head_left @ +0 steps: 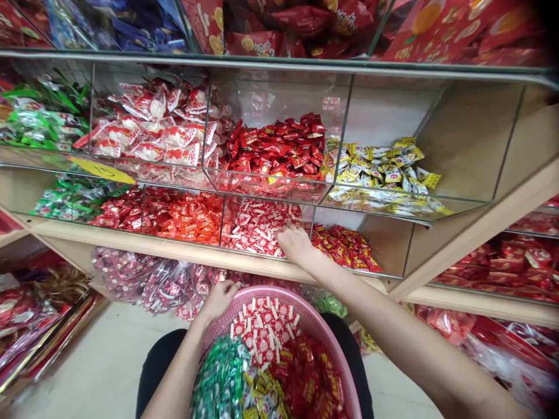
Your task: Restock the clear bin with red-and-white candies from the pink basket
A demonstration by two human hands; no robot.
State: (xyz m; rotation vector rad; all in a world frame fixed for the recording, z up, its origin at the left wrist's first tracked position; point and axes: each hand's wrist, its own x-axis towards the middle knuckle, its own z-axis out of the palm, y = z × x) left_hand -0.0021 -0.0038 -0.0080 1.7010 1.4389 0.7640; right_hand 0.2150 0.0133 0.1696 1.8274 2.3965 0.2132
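My left hand (222,298) grips the left part of the rim of a pink plastic basket (343,355) between my knees. In the basket lie red-and-white wrapped candies (264,327), green-wrapped candies (220,375), yellow-and-white ones (264,393) and dark red ones (308,378). My right hand (294,243) reaches over the front of a lower shelf compartment, at the right side of a pile of red-and-white wrapped candies (257,224). Its fingers are curled in; anything inside them is hidden.
Glass dividers split the shelves. Beside my right hand are dark red candies (345,247); orange-red candies (196,216) lie left. Above are red candies (279,145) and yellow-and-white candies (384,166). A wooden shelf edge (174,249) runs in front; bagged candies (166,282) sit below.
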